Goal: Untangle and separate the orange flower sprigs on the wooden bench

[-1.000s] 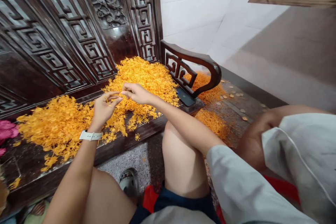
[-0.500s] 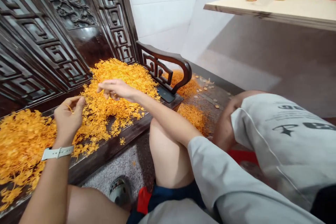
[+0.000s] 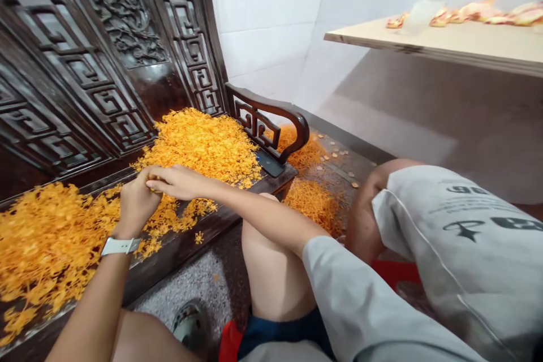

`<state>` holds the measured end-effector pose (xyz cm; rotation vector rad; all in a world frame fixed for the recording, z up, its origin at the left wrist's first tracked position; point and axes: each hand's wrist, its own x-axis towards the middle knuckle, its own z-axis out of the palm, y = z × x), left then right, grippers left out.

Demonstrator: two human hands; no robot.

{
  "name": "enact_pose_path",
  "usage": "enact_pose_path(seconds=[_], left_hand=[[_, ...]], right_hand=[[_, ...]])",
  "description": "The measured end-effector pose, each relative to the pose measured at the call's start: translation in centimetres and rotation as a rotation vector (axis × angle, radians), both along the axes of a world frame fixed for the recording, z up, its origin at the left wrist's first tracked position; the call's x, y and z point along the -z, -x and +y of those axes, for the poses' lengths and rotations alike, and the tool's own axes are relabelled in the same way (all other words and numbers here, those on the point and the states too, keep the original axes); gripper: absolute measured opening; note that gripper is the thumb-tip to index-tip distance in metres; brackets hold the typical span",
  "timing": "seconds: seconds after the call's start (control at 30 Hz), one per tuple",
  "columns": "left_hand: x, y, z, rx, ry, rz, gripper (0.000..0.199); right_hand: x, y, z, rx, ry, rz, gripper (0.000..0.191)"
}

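My left hand [image 3: 139, 199], with a pale watch band on its wrist, is closed over the bench. My right hand [image 3: 180, 182] meets it, thumb and fingers pinched together against the left fingertips. Whatever lies between the fingertips is hidden. A moment earlier a thin orange strand piece showed in the left hand. Beneath and behind the hands lies a heap of small orange-yellow flower-like pieces [image 3: 203, 138] with thin legs. To the left is another pile of orange strand-like pieces [image 3: 46, 237]. A single loose piece [image 3: 199, 237] sits near the bench's front edge.
The carved dark wooden bench [image 3: 186, 246] has an armrest [image 3: 297, 119] on the right, with a dark phone [image 3: 270, 164] beside it. Orange strands [image 3: 311, 201] lie on the floor. Another person's leg in pale shorts [image 3: 449, 226] is at right, below a wooden shelf [image 3: 445, 39].
My hands have come together: the right moved down and left from over the heap, the left shifted right. My right fingers went from loosely apart to pinched. The view tilted slightly.
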<state>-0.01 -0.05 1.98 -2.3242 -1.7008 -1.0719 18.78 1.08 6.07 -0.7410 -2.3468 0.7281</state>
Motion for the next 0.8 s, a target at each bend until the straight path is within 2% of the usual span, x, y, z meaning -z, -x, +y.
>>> enact_pose_path(seconds=[0.1, 0.17, 0.27, 0.4, 0.47, 0.6, 0.7, 0.8], left_hand=[[0.4, 0.1, 0.1, 0.026, 0.035, -0.055, 0.072], [0.7, -0.1, 0.2, 0.041, 0.063, -0.062, 0.077], [0.5, -0.4, 0.3, 0.001, 0.041, -0.088, 0.067], [-0.4, -0.4, 0.7, -0.034, -0.073, -0.173, 0.056], [-0.7, -0.3, 0.9, -0.060, -0.054, -0.224, 0.046], [-0.8, -0.3, 0.9, -0.078, -0.031, -0.203, 0.021], [-0.7, 0.0, 1.2, -0.063, -0.056, -0.210, 0.019], [-0.5, 0.8, 1.8, 0.020, -0.076, -0.280, 0.025]], right_hand=[[0.7, 0.7, 0.1, 0.049, 0.045, 0.021, 0.023], [1.1, 1.2, 0.4, 0.015, 0.131, 0.114, 0.014], [1.0, 1.4, 1.2, 0.020, 0.294, 0.335, 0.009], [-0.4, 0.2, 2.6, 0.266, 0.502, 0.636, 0.007], [-1.0, -0.5, 3.3, 0.319, 0.536, 0.697, 0.008], [-1.5, -1.0, 3.4, 0.318, 0.557, 0.742, 0.008], [-1.9, -1.0, 3.0, 0.326, 0.563, 0.802, 0.008], [-2.5, -1.6, 3.2, 0.320, 0.582, 0.922, 0.009]])
